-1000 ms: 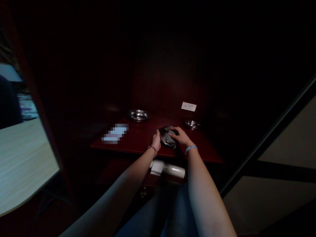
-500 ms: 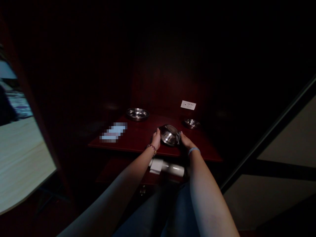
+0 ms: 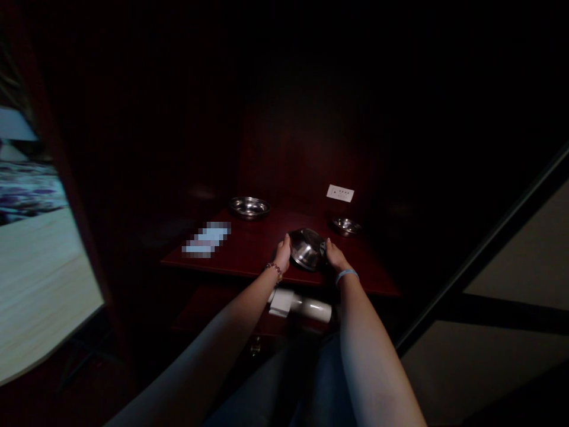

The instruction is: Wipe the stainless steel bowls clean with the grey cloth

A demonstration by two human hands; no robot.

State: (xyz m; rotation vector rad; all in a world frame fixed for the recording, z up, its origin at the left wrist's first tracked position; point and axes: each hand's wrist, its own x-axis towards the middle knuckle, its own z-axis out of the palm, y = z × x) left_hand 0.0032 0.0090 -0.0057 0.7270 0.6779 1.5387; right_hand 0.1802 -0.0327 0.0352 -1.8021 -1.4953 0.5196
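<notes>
- Legs (image 3: pixel 324 379) in dark blue cloth, dim, below the lower shelf (image 3: pixel 195 308).
- Metal fitting (image 3: pixel 255 346), small and shiny, just under the lower shelf's front edge.
- White cylinder (image 3: pixel 317 310) lying along the lower shelf, with a white block (image 3: pixel 281 302) at its left end.
- Left hand (image 3: pixel 281 254), a beaded bracelet (image 3: pixel 274 270) at its wrist, gripping the left side of a metal bowl (image 3: pixel 306 249), thumb up.
- Right hand (image 3: pixel 336 255), a pale blue band (image 3: pixel 347 274) at its wrist, closed on the bowl's right side with a scrap of grey cloth (image 3: pixel 323 247) between.
- Metal bowl between both hands over the middle of the upper shelf's (image 3: pixel 253 255) front edge, tilted, its rounded outside upward; whether it touches the wood, I cannot tell.
- Pixelated pale item (image 3: pixel 207 239) near the upper shelf's front left corner.
- Small metal dish (image 3: pixel 345 226) near the back right corner.
- Wide metal dish (image 3: pixel 249 207) near the back left corner.
- White socket plate (image 3: pixel 340 193) on the back panel (image 3: pixel 284 148), above the shelf's back edge, toward the right.
</notes>
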